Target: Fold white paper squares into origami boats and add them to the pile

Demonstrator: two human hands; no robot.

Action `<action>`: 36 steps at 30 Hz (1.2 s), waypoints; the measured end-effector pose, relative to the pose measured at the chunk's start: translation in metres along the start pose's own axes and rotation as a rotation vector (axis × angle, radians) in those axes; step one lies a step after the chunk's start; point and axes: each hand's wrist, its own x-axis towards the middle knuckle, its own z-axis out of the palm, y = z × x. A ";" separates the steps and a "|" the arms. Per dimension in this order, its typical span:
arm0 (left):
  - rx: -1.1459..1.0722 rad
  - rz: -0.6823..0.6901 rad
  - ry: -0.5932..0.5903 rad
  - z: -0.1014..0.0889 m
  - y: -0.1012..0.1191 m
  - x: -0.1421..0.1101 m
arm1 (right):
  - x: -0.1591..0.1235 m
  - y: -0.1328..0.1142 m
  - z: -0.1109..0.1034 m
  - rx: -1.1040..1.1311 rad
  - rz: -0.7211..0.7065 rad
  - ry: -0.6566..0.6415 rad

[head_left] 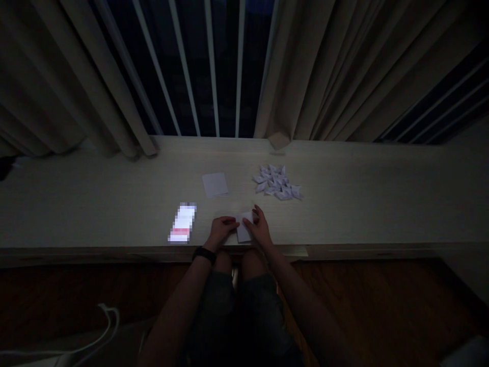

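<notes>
A small white paper lies near the front edge of a pale window ledge. My left hand has its fingers curled onto the paper's left side. My right hand presses on the paper's right side, fingers bent over its top corner. A dark band sits on my left wrist. A flat white sheet lies farther back. A heap of several folded white paper pieces lies to the right of that sheet.
A lit phone screen lies on the ledge left of my hands. Beige curtains hang behind the ledge on both sides of a dark window with vertical bars. A white cable runs over the dark wooden floor at lower left.
</notes>
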 end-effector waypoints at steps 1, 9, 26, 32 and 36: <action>-0.013 0.001 -0.011 0.001 -0.001 0.000 | 0.003 -0.001 0.001 0.047 0.030 0.010; 0.095 0.042 -0.032 -0.002 -0.004 0.000 | 0.010 0.005 0.002 0.275 0.176 -0.132; 0.017 0.099 -0.156 0.004 0.008 -0.002 | 0.005 -0.001 -0.002 0.355 0.231 -0.181; 0.095 0.147 -0.120 0.004 0.004 0.006 | 0.006 -0.002 -0.004 0.336 0.234 -0.195; 0.087 0.151 -0.127 0.004 0.005 0.007 | 0.005 -0.002 -0.005 0.356 0.228 -0.192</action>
